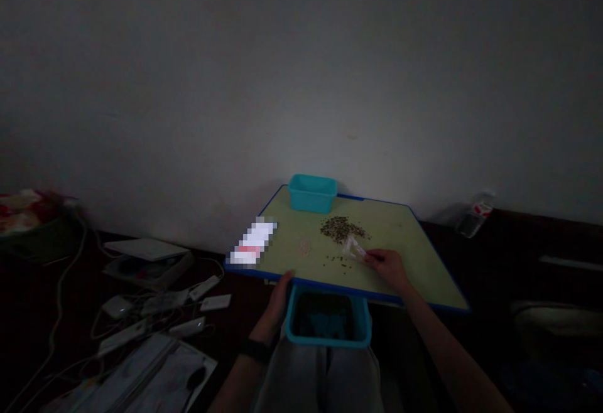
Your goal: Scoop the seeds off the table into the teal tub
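A small green table point(414, 256) with a blue rim stands in front of me. My right hand point(389, 267) rests on it, pinching a small white card-like piece point(354, 248) at the edge of a pile of dark seeds point(343, 228). Loose seeds point(342, 263) lie scattered nearer me. A small pale heap point(305, 247) sits left of the pile. My left hand point(277, 303) grips the left side of a teal tub point(328, 337) held on my lap, just under the table's front edge. A second teal tub point(311, 193) stands at the table's far edge.
A white packet point(252, 242) lies on the table's left corner. On the dark floor to the left are white boxes point(146, 256), cables and chargers point(155, 312) and papers point(141, 375). A plastic bottle point(475, 213) stands by the wall at right. The wall is close behind.
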Motion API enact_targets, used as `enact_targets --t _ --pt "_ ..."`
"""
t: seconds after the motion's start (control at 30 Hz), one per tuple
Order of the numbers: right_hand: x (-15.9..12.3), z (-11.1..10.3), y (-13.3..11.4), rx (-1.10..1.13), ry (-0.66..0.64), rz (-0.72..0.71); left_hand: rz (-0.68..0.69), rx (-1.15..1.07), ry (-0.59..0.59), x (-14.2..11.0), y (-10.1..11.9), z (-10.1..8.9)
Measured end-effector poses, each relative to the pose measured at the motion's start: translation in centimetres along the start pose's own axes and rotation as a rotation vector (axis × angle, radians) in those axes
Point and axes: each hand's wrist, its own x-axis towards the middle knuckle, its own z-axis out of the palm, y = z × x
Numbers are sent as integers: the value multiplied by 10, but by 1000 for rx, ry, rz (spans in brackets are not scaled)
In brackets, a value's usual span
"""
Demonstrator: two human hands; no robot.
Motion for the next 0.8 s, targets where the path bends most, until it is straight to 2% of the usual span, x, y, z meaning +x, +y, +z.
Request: enact_targets --t 0.4,0.8 --pt "-32 10 -24 68 -70 -56 20 34 -57 0 2 -1" --pt "-51 19 -36 123 -180 -66 14 27 -48 0 0 -3"
